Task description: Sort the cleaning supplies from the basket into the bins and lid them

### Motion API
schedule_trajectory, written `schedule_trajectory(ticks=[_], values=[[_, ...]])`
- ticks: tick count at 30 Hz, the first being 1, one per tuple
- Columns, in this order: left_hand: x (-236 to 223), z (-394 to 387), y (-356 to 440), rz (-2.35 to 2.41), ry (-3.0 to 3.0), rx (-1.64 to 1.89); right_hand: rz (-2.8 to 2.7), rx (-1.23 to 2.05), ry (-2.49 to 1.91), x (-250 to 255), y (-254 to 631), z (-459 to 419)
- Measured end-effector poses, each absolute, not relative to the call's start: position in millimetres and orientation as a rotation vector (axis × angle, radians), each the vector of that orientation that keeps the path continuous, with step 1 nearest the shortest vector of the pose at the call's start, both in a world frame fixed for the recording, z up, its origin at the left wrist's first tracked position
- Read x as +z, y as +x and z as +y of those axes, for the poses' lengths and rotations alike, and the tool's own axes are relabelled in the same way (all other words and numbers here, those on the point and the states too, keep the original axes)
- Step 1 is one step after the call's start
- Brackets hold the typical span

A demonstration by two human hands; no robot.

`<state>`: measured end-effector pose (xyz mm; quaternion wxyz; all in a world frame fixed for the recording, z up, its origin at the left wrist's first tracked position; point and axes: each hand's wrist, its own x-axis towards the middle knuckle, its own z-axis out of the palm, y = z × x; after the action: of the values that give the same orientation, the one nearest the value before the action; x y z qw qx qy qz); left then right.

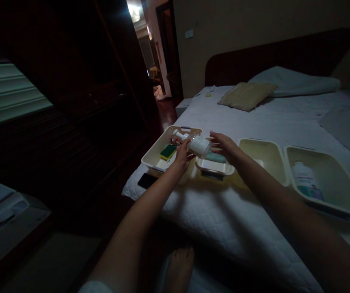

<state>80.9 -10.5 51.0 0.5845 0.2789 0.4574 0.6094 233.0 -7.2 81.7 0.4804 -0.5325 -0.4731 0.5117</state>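
My left hand [183, 154] is closed around a white pump bottle [200, 145], which is tilted with its pump head toward the upper left. Close to the bottle's base, my right hand [225, 146] has its fingers apart and holds nothing; whether a fingertip touches the bottle I cannot tell. Below the bottle's pump stands a cream perforated basket [151, 158] with a green and yellow sponge [168, 152] inside. Beneath my hands, a small cream bin [204, 167] contains a folded teal cloth [216, 157].
Two larger cream bins stand to the right: a nearer bin [280, 165] and a farther bin [346, 191] with a white bottle [306, 179] lying in it. A black phone [147, 180] rests at the bed's [193, 219] corner. A cushion [246, 96] lies farther back.
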Motion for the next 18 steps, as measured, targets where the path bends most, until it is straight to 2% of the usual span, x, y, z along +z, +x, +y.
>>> schedule_trajectory(ticks=[2,4,7,11,14,18], values=[[53,-10,80,1.084,0.633,1.408,-0.889,1.536,-1.265,83,239,-7],[53,-9,79,1.085,0.629,1.396,-0.768,1.644,-1.275,78,245,-7],[52,-10,77,1.080,0.598,1.402,-0.841,1.696,-1.293,62,253,-2],[53,-11,79,1.048,0.573,1.410,-1.070,1.801,-1.074,44,255,3],[55,-13,81,1.027,0.586,1.389,-1.111,1.836,-0.947,43,251,2],[55,-13,82,1.020,0.608,1.360,-1.085,1.828,-0.984,50,243,-5]])
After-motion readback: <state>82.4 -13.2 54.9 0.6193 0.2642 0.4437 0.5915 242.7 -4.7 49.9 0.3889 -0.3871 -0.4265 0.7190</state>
